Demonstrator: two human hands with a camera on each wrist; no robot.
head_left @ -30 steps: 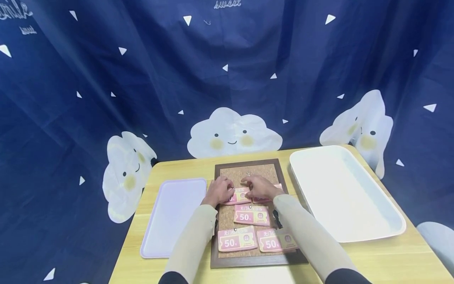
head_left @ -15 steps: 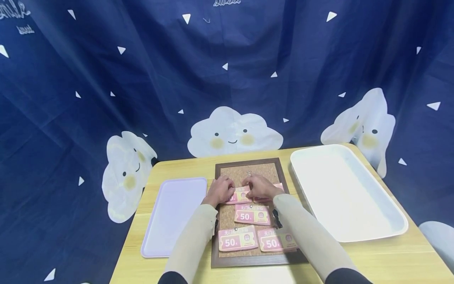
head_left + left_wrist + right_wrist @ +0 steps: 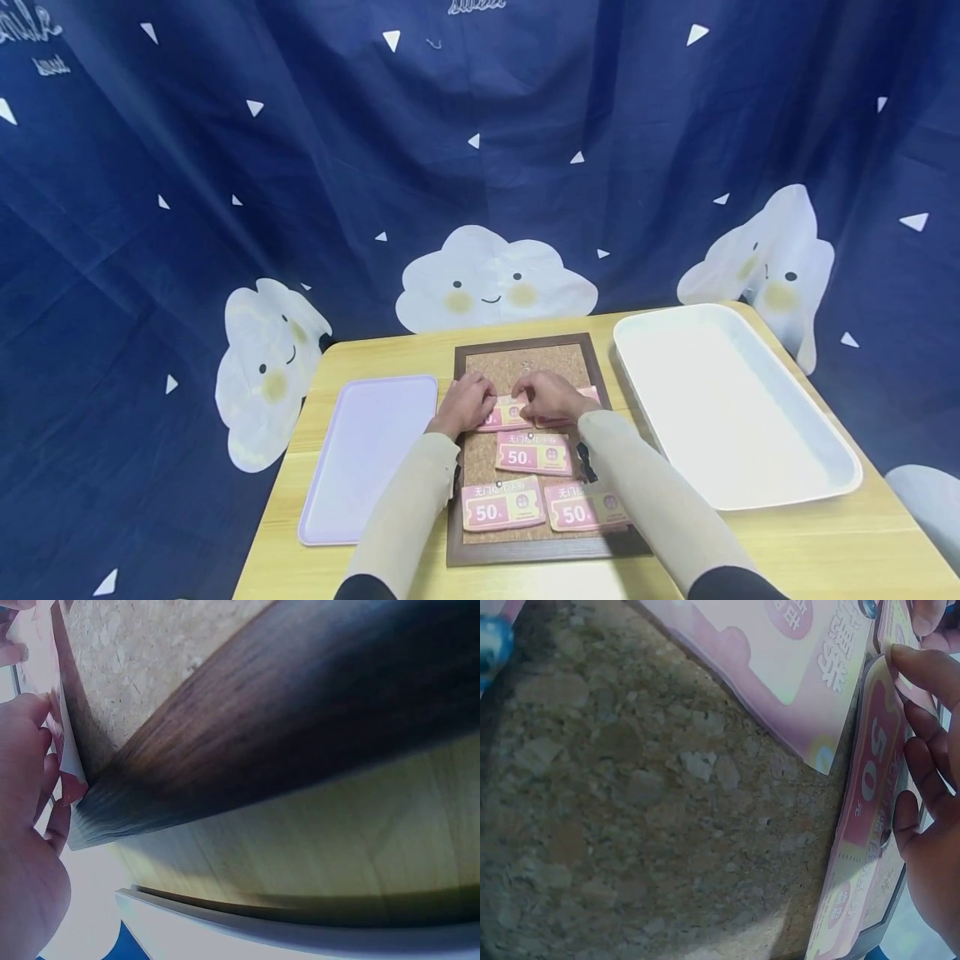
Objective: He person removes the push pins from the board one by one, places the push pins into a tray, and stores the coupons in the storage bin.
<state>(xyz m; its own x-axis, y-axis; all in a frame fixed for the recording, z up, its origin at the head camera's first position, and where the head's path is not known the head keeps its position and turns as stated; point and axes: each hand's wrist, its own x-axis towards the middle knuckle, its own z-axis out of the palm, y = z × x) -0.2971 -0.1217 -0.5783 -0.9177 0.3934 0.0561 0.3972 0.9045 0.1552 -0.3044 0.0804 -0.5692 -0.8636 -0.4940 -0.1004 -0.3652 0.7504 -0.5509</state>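
A brown-framed cork board (image 3: 525, 364) lies in the middle of the table with several pink "50" coupons pinned to it. Both hands meet over the top-left coupon (image 3: 508, 412). My left hand (image 3: 478, 398) curls its fingers on that coupon's left end, beside the board's dark frame (image 3: 247, 735) in the left wrist view. My right hand (image 3: 527, 392) pinches the coupon's upper edge. In the right wrist view its fingers (image 3: 922, 682) lie along the coupon (image 3: 870, 765) on the cork (image 3: 645, 810). Whether a pin sits between the fingers is hidden.
A lavender tray (image 3: 360, 492) lies left of the board, and a large white tray (image 3: 750, 433) sits on the right. More coupons (image 3: 532, 454) lie pinned lower on the board. A blue cloud-print curtain hangs close behind the yellow table (image 3: 825, 542).
Both hands stay on the top-left coupon. The right fingertips have drawn slightly closer to the left hand.
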